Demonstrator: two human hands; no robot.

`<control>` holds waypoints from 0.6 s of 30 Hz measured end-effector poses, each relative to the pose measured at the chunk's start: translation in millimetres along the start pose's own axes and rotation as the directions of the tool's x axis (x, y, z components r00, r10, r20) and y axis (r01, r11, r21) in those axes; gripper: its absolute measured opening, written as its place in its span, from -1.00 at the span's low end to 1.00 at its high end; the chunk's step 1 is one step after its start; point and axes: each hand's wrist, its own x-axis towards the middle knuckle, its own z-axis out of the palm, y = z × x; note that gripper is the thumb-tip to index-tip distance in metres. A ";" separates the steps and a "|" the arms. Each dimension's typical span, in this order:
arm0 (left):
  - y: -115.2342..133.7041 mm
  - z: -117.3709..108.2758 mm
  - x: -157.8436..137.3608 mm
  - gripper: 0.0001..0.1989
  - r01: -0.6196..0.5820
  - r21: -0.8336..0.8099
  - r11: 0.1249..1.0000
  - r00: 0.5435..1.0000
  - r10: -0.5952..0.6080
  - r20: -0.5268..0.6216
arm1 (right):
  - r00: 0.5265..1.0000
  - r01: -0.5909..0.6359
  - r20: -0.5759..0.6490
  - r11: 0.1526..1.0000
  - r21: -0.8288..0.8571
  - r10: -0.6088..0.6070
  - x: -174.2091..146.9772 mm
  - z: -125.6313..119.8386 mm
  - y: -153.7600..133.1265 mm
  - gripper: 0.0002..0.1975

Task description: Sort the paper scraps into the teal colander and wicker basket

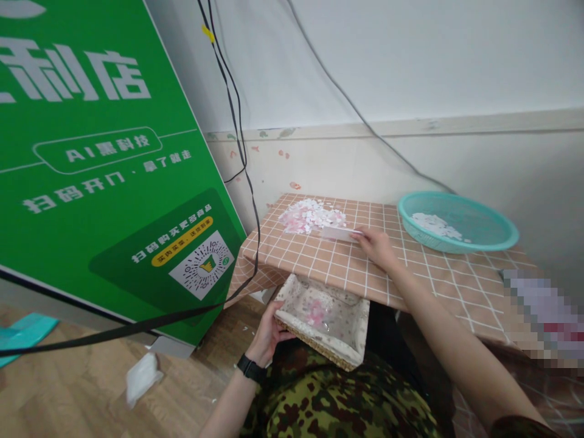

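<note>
My left hand grips the left side of a cloth-lined wicker basket, held below the table's front edge. A few pink and clear bits lie in the basket's bottom. Over the tabletop, my right hand pinches one end of a flat white card-like strip. The strip's long edge faces a pile of small white and pink paper-like pieces, lying just beyond it on the table.
A checked brown cloth covers the table. At the right stands a turquoise mesh basket with white pieces inside. A green cabinet rises at the left, with black cables hanging before it. A white plastic bag lies on the floor.
</note>
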 end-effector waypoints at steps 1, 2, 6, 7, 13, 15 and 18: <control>0.0 0.1 0.1 -0.69 0.002 -0.002 1.000 1.000 -0.002 0.000 | 1.000 -0.003 0.003 1.000 0.020 0.003 0.1 -1.6 -1.1 -0.62; -0.1 0.1 0.3 -0.69 0.004 -0.003 1.000 1.000 -0.004 0.000 | 1.000 -0.005 0.006 0.999 0.037 0.005 0.2 -3.2 -1.8 -0.62; -0.3 0.1 1.1 -0.68 0.004 -0.006 1.000 1.000 -0.004 0.002 | 0.999 -0.035 -0.006 0.999 0.009 0.035 1.1 -8.1 2.2 -0.60; -0.4 0.0 1.1 -0.68 0.005 -0.005 1.000 1.000 -0.005 0.002 | 0.998 -0.050 -0.028 0.999 -0.021 0.049 1.2 -8.8 4.6 -0.59; -0.9 0.1 0.7 -0.65 0.000 -0.004 1.000 1.000 0.000 0.012 | 0.997 -0.050 -0.069 0.995 -0.087 0.044 3.5 -6.1 10.6 -0.59; -1.1 0.2 0.8 -0.64 -0.004 -0.004 1.000 1.000 0.004 0.013 | 0.999 -0.013 -0.042 0.998 -0.056 0.010 5.5 -2.9 5.7 -0.61; -0.8 0.1 1.3 -0.65 -0.002 -0.010 1.000 1.000 0.002 0.007 | 0.999 0.039 0.029 0.999 -0.015 -0.038 8.1 -0.4 -3.3 -0.63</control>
